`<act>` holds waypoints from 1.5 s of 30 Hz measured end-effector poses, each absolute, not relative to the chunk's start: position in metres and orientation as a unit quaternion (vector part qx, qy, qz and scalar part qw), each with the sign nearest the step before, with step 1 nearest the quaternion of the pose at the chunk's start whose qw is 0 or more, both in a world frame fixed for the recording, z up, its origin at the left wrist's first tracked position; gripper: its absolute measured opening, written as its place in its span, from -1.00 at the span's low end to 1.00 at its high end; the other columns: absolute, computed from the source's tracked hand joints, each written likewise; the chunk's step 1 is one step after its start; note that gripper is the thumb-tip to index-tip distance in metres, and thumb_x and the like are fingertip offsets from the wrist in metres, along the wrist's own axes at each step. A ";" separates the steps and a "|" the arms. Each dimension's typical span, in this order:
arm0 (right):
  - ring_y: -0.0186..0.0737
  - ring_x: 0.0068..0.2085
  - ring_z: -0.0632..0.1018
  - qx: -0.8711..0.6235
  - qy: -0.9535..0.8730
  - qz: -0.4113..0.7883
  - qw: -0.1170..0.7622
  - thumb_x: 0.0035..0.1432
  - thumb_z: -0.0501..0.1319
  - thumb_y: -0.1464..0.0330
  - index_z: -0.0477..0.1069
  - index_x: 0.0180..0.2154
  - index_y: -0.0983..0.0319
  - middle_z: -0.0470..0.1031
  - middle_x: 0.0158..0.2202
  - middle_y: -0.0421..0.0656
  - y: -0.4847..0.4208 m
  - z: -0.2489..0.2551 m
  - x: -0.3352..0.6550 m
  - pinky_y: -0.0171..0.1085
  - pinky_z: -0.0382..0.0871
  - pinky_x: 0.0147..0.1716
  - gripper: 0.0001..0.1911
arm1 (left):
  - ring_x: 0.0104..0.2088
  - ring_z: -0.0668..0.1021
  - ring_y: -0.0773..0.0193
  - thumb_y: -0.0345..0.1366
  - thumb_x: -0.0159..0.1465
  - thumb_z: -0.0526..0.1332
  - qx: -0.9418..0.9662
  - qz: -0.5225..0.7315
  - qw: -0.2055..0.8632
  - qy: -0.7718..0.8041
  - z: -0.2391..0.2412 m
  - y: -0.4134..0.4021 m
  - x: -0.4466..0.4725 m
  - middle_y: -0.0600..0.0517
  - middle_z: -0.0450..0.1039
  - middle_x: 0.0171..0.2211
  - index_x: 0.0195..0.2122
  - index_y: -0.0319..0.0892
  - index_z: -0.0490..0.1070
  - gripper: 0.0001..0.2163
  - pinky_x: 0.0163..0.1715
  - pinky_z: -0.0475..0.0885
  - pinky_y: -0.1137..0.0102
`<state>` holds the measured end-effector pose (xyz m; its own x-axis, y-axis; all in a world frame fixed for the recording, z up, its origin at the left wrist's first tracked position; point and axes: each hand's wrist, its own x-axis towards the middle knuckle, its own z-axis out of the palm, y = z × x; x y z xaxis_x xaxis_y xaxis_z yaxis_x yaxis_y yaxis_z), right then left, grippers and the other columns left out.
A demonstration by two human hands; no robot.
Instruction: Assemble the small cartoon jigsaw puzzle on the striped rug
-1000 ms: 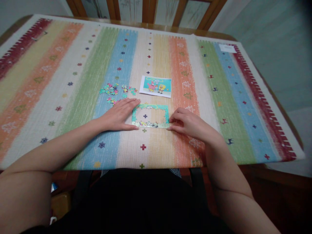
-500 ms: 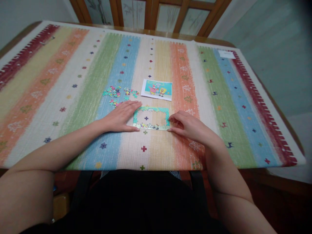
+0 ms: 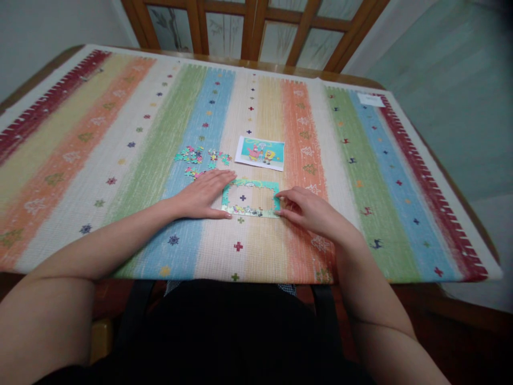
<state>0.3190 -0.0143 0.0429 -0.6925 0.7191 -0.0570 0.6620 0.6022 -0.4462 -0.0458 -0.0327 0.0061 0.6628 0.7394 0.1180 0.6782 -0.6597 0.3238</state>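
Observation:
A rectangular border of joined jigsaw puzzle pieces [image 3: 256,211] lies flat on the striped cloth, with bare cloth showing through its middle. My left hand [image 3: 202,197] rests along its left side, fingers stretched out and thumb apart, fingertips at the upper left corner. At the right side, my right hand [image 3: 302,206] has curled fingers, with index finger and thumb on the border's right edge and lower right corner. Loose jigsaw pieces [image 3: 190,155] lie in small heaps beyond my left hand. Above the border is a picture card [image 3: 262,152] with cartoon figures on turquoise.
A striped tablecloth [image 3: 236,256] covers the table. Near the far right corner lies a white paper slip [image 3: 371,100]. Wooden doors with glass panes [image 3: 224,35] stand behind the table, and its front edge is close to my body.
The whole view has shifted slightly, so the table appears a little lower. Both hands keep their places at the two sides of the puzzle border.

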 end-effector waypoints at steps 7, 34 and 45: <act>0.10 -0.01 0.62 -0.389 -0.891 0.225 0.068 0.41 0.29 0.27 0.52 0.08 0.25 0.58 -0.02 0.07 -0.013 0.041 0.319 0.04 0.53 0.03 -0.72 | 0.51 0.22 -0.20 0.39 0.30 0.25 0.903 0.121 0.130 0.390 0.005 -0.032 -0.046 -0.32 0.15 0.50 0.55 -0.21 -0.03 0.02 0.53 0.10 -0.04; 0.05 -0.10 0.64 -0.386 -0.885 0.248 0.085 0.46 0.19 0.25 0.49 0.16 0.25 0.61 -0.10 0.04 -0.014 0.044 0.324 0.03 0.55 -0.05 -0.65 | 0.19 0.41 -0.12 -0.14 0.43 0.27 0.733 0.193 0.020 0.652 0.006 -0.007 -0.064 -0.13 0.50 0.02 0.05 -0.11 0.56 -0.75 0.24 0.34 -0.02; 0.06 -0.07 0.63 -0.382 -0.888 0.243 0.084 0.46 0.19 0.24 0.52 0.14 0.16 0.62 -0.09 0.01 -0.014 0.045 0.324 0.02 0.56 -0.03 -0.69 | 0.11 0.41 -0.09 -0.14 0.40 0.27 0.754 0.249 0.025 0.607 -0.006 -0.002 -0.074 -0.11 0.49 -0.06 0.05 -0.08 0.54 -0.75 0.24 0.32 -0.05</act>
<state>0.3240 -0.0135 0.0447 -0.6943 0.7187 -0.0361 0.6373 0.5908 -0.4949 -0.0745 -0.0022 -0.0060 0.1395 0.9284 0.3444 0.9031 -0.2619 0.3403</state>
